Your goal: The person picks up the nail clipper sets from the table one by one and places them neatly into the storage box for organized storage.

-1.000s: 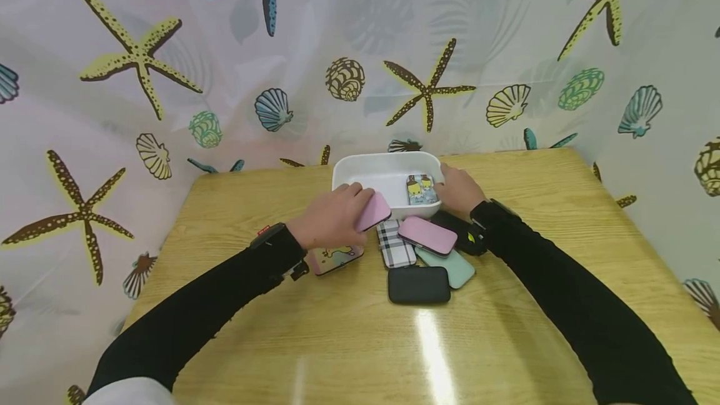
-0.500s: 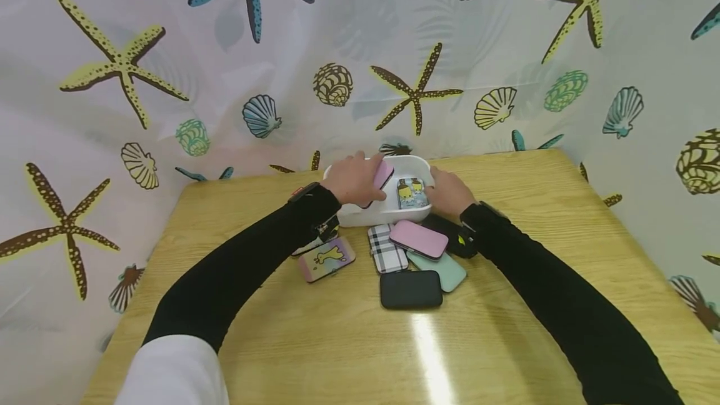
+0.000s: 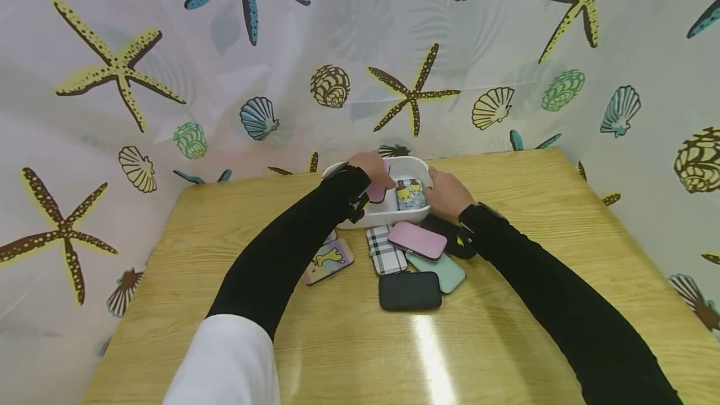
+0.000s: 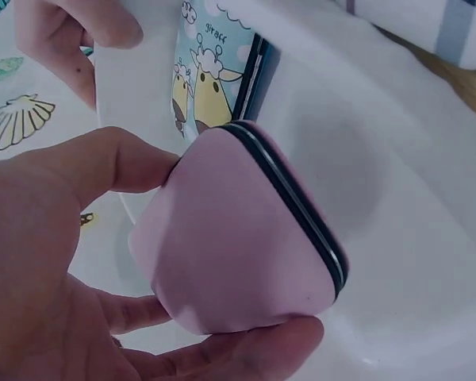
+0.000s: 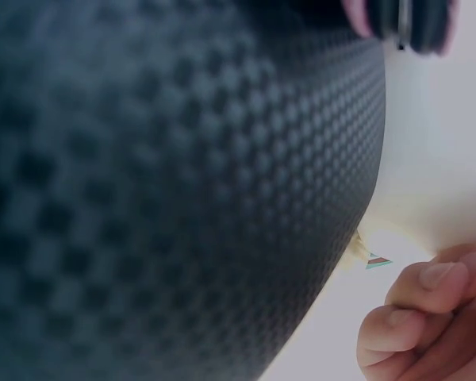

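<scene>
My left hand (image 3: pixel 368 166) (image 4: pixel 234 250) reaches into the white bin (image 3: pixel 360 220) (image 4: pixel 412 159) and grips a pink zip case (image 3: pixel 377 192) (image 4: pixel 238 246) between thumb and fingers, tilted just above the bin floor. A giraffe-print case (image 3: pixel 409 194) (image 4: pixel 210 79) lies in the bin beside it. My right hand (image 3: pixel 442 194) (image 5: pixel 428 309) holds the bin's right rim, fingers curled. In the right wrist view a black textured case (image 5: pixel 166 182) fills most of the frame, beside the bin wall (image 5: pixel 444 159).
In front of the bin on the wooden table (image 3: pixel 506 330) lie a plaid case (image 3: pixel 385 250), another pink case (image 3: pixel 417 240), a mint case (image 3: pixel 447 269), a black case (image 3: pixel 409 290), a dark case (image 3: pixel 447 230) by my right wrist and a pastel case (image 3: pixel 328 260). A seashell curtain (image 3: pixel 169 80) stands behind.
My left hand has carried the pink case from the bin's front edge up over the rim and down into the bin. The right hand has stayed at the bin's right rim.
</scene>
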Demonstrator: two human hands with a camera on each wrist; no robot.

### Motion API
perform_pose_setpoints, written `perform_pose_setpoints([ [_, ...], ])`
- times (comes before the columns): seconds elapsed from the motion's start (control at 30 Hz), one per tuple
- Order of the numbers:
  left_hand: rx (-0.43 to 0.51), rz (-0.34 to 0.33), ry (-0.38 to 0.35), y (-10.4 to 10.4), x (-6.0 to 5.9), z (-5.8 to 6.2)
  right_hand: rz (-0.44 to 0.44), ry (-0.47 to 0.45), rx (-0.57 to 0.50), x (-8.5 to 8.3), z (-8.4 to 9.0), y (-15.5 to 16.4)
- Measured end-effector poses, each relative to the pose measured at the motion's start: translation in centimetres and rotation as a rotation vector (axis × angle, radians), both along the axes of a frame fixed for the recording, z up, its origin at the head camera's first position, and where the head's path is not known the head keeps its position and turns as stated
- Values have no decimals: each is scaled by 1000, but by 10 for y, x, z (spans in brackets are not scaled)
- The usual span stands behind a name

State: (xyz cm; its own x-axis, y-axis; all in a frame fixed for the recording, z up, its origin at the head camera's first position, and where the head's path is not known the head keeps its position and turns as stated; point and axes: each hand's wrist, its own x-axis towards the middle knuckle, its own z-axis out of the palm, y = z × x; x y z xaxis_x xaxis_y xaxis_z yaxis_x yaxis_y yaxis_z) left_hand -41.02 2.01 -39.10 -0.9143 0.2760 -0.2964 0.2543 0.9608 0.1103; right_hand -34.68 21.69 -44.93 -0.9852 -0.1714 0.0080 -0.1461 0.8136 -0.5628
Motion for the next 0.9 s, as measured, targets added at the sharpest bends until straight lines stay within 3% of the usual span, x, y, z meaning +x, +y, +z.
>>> perform_pose_setpoints([
  [0.27, -24, 85, -39, 15, -8, -12, -2, -1, -4, -3, -7, 1],
  [0.37, -23, 84, -59, 17, -8, -16, 1, 0, -1, -3, -3, 3],
  [0.4, -13, 86, -63, 18, -2, -13, 1, -3, 2, -3, -1, 4],
  [0.6, 16, 147, -147, 23, -12, -29, -5, -22, -2, 0, 5, 3],
  [0.63, 2, 138, -172, 23, -19, -35, -3, -22, -5, 0, 4, 3],
  [0.8, -56, 56, -264, 21, -16, -31, 7, -11, -9, -1, 0, 3],
  [0.9, -70, 42, -299, 19, -15, -26, 3, -5, -5, -1, -1, 3],
])
